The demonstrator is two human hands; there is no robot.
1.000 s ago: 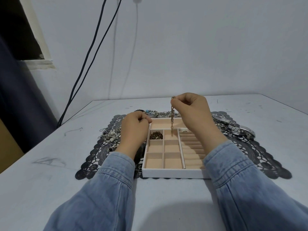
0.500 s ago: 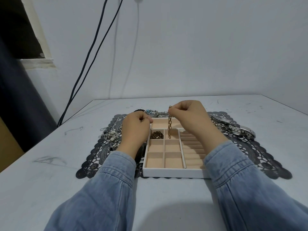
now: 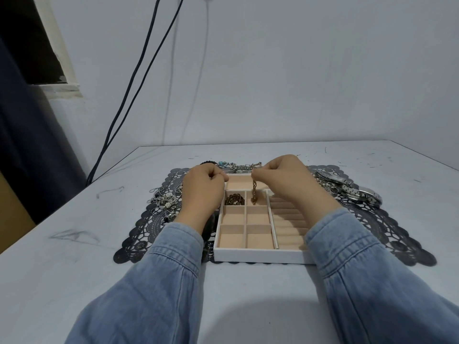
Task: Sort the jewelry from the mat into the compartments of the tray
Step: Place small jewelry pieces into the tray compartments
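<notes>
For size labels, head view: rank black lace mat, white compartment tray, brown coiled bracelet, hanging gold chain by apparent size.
1. black lace mat
2. white compartment tray
3. brown coiled bracelet and gold chain: alike, unranked.

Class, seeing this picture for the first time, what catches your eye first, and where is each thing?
The right hand pinches a gold chain, dangling it into a small compartment of the white tray, next to one holding a dark bracelet. The tray sits on a black lace mat, with silver watches piled on its right side.
</notes>
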